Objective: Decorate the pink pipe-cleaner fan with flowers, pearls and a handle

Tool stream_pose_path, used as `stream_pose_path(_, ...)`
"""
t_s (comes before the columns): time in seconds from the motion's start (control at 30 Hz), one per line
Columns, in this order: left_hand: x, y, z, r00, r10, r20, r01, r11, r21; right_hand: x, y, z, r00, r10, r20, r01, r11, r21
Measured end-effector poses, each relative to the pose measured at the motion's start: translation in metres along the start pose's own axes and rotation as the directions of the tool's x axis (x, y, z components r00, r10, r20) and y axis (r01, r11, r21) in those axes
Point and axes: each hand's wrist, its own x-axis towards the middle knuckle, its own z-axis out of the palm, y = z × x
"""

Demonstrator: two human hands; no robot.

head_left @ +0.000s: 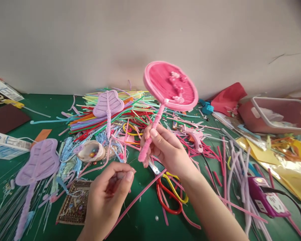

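My right hand (pixel 170 150) is closed round the fuzzy pink handle of a round hand fan (pixel 157 80) made of pipe cleaners. The fan is raised above the table and tilted, its darker pink face decorated with small pale pink flowers and beads. To the lower left, my left hand (pixel 110 197) has thumb and forefinger pressed together; whatever they pinch, if anything, is too small to name. Below the right hand lie scissors (pixel 169 197) with red and yellow handles. Two lilac leaf-shaped fans (pixel 40 162) rest at the left and behind.
Coloured pipe cleaners (pixel 90 122) pile up near the wall. A cup of beads (pixel 91 150) and a woven mat (pixel 75 204) sit left. A pink glue gun (pixel 194 135), purple power strip (pixel 267 197) and pink bin (pixel 278 115) stand right. Loose pipe cleaners cross the green table.
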Motion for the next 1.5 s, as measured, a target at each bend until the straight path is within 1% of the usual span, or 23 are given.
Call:
stream_pose_path(0.13,0.003,0.011,0.007,1.000,0.013,0.002,-0.013,1.000,0.006,0.000,-0.001,-0.003,0.997,-0.075,-0.032,0.075,0.997,0.002)
stream_pose_path(0.27,0.007,0.018,0.014,0.999,0.016,0.034,-0.015,1.000,-0.015,-0.001,0.000,-0.005,0.993,-0.107,-0.045,0.109,0.993,0.036)
stream_pose_path(0.43,0.012,0.022,0.019,0.998,0.027,0.051,-0.024,0.998,-0.053,-0.001,-0.002,-0.006,0.992,-0.087,-0.094,0.094,0.993,0.074)
stream_pose_path(0.53,0.015,0.023,0.023,0.997,0.050,0.060,-0.045,0.995,-0.089,-0.002,-0.003,-0.007,0.992,-0.085,-0.088,0.094,0.990,0.107)
stream_pose_path(0.6,0.016,0.024,0.025,0.995,0.083,0.048,-0.080,0.994,-0.079,-0.003,-0.004,-0.008,0.992,-0.091,-0.082,0.100,0.988,0.117)
stream_pose_path(0.7,0.017,0.025,0.025,0.988,0.149,0.034,-0.149,0.989,0.001,-0.004,-0.004,-0.008,0.990,-0.094,-0.102,0.103,0.991,0.089)
stream_pose_path(0.8,0.020,0.024,0.022,0.966,0.243,0.087,-0.251,0.963,0.100,-0.005,-0.005,-0.008,0.986,-0.101,-0.131,0.110,0.992,0.057)
stream_pose_path(0.87,0.021,0.023,0.020,0.948,0.298,0.114,-0.312,0.940,0.138,-0.005,-0.005,-0.007,0.985,-0.106,-0.137,0.113,0.992,0.051)
stream_pose_path(0.97,0.021,0.023,0.020,0.936,0.334,0.109,-0.348,0.924,0.157,-0.005,-0.005,-0.006,0.984,-0.113,-0.138,0.120,0.992,0.049)
stream_pose_path(1.37,0.020,0.023,0.021,0.943,0.317,0.100,-0.327,0.940,0.101,-0.006,-0.004,-0.005,0.981,-0.120,-0.153,0.124,0.992,0.012)
stream_pose_path(1.5,0.020,0.023,0.022,0.946,0.316,0.072,-0.321,0.942,0.096,-0.005,-0.002,-0.005,0.983,-0.121,-0.139,0.126,0.992,0.029)
